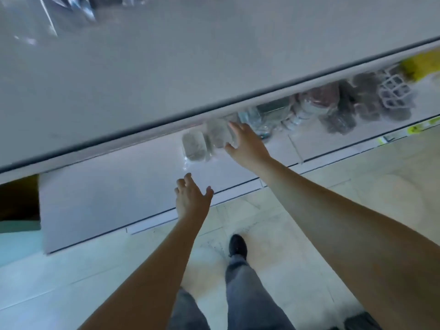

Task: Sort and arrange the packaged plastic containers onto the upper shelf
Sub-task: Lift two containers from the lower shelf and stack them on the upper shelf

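Two clear packaged plastic containers lie on the white lower shelf point(114, 198), just under the front edge of the upper shelf point(190, 67). My right hand point(247, 145) reaches in and holds the right-hand container pack point(217, 134) with fingers and thumb around its side. The left-hand container pack point(194, 147) lies beside it, apart from both hands. My left hand point(191, 195) hovers over the lower shelf's front part with fingers spread and nothing in it. More clear wrapped packs point(71, 8) show blurred at the upper shelf's back left.
To the right on the lower shelf stand dark bagged goods point(333, 108), a white plastic lattice basket point(394, 91) and a yellow item point(421, 64). A yellow price tag point(416, 128) marks the shelf edge. My legs and a black shoe point(237, 245) stand on the tiled floor.
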A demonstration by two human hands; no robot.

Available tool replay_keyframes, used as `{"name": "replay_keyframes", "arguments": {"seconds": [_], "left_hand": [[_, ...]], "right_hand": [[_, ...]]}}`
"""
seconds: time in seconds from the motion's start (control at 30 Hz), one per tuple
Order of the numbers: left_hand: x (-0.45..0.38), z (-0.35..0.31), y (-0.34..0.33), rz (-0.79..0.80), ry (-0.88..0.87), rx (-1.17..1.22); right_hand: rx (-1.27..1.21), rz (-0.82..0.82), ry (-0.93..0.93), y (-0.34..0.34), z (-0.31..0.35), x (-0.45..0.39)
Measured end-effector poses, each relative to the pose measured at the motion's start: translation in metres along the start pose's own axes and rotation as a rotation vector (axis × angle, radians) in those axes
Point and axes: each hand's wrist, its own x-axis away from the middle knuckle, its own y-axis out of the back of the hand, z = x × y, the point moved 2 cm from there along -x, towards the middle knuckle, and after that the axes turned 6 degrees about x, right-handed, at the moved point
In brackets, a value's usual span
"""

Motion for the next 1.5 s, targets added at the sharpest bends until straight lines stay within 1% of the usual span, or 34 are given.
{"name": "replay_keyframes", "arguments": {"seconds": [0.1,0.2,0.33,0.43,0.5,0.6,0.67,0.77,0.87,1.1,1.2,1.3,1.5], "left_hand": [[-0.022,0.001,-0.013,-0.083,0.054,-0.010],[-0.050,0.002,-0.025,-0.153,0.058,-0.020],[-0.087,0.001,-0.043,-0.202,0.082,0.038],[-0.109,-0.001,-0.055,-0.225,0.089,0.105],[-0.121,0.000,-0.060,-0.246,0.111,0.148],[-0.135,0.005,-0.062,-0.293,0.093,0.141],[-0.134,0.012,-0.058,-0.302,0.072,0.179],[-0.113,0.020,-0.045,-0.304,0.075,0.272],[-0.075,0.027,-0.026,-0.305,0.058,0.329],[0.040,0.022,0.039,-0.315,-0.021,0.437],[0.079,0.014,0.065,-0.316,-0.067,0.553],[0.113,0.015,0.085,-0.351,-0.139,0.611],[0.185,0.044,0.134,-0.440,-0.232,0.667]], "right_hand": [[0.056,0.095,-0.006,-0.028,-0.023,-0.021],[0.107,0.115,-0.004,-0.052,-0.039,-0.036],[0.098,0.027,-0.035,-0.086,-0.050,-0.059],[0.009,-0.032,-0.102,-0.111,-0.055,-0.072],[-0.063,-0.064,-0.109,-0.124,-0.058,-0.078],[-0.140,-0.140,-0.106,-0.134,-0.063,-0.082],[-0.163,-0.160,-0.105,-0.133,-0.066,-0.078],[-0.189,-0.163,-0.106,-0.121,-0.064,-0.060],[-0.229,-0.163,-0.079,-0.102,-0.056,-0.027],[-0.214,-0.151,0.065,-0.034,-0.017,0.077],[-0.205,-0.190,0.133,-0.003,0.005,0.119],[-0.219,-0.257,0.170,0.020,0.025,0.155],[-0.216,-0.337,0.289,0.047,0.076,0.224]]}}
